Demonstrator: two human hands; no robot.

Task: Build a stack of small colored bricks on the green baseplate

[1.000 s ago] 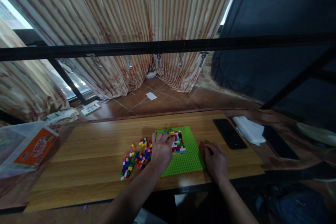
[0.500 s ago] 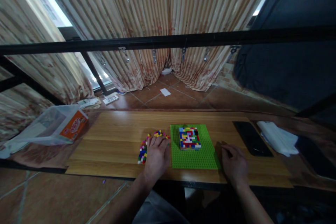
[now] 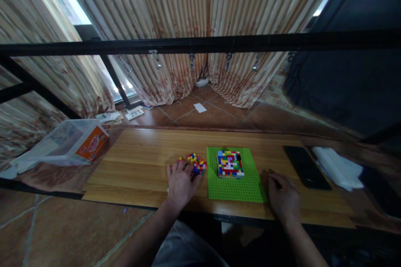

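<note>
The left hand [image 3: 182, 184] is down over the left side of a pile of little bricks [image 3: 199, 167] on the counter [image 3: 134, 158]. Its fingers bend down, and I cannot tell if they pinch a brick. The right hand [image 3: 284, 198] rests just beside the right edge of the green board [image 3: 247, 192], fingers loosely curled (I can't see if anything is tucked inside). The brick block [image 3: 231, 164], with lots of colors, sits on the far middle part of the board. A quick sweep of the left hand could scatter bricks, maybe off the near edge. The right wrist could bump the board and slide it. Pushing too hard might crack the block apart.
</note>
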